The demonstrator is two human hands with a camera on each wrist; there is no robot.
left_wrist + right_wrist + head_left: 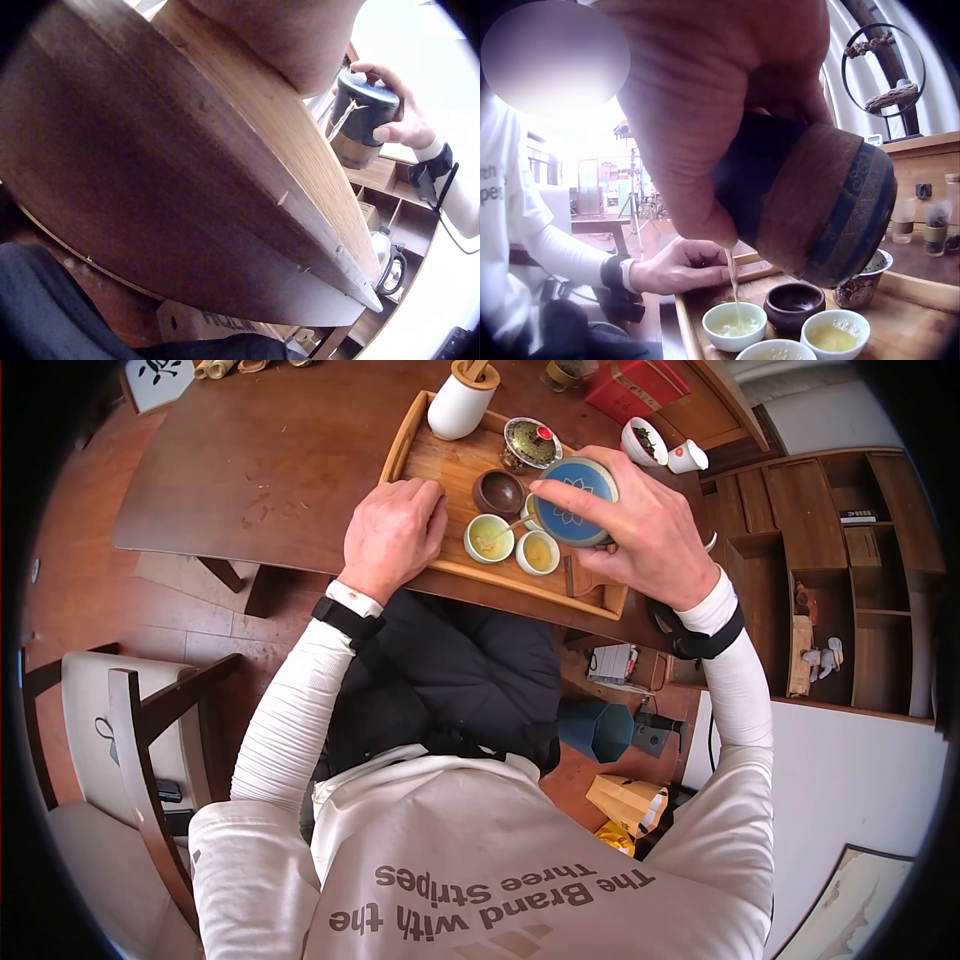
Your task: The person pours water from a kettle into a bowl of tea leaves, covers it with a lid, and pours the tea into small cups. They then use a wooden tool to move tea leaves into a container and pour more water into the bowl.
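My right hand (650, 525) grips a blue lidded teapot (817, 199) with a brown band round it, tilted over the wooden tray (404, 442). A thin stream of pale tea runs from it into a small light green cup (718, 336). Two more such cups sit close by, one with yellowish tea (540, 553) in it and one partly hidden under the teapot. Beside them is a dark brown cup (494, 493). My left hand (393, 535) rests on the tray's near left edge, fingers loosely curled and holding nothing.
Behind the cups stand a patterned lidded bowl (530, 442) with a red knob and a white canister (456, 410) of wooden tools. Right of the tray are a white dish of tea leaves (645, 442) and a red box (630, 390). A chair (125, 730) stands at left.
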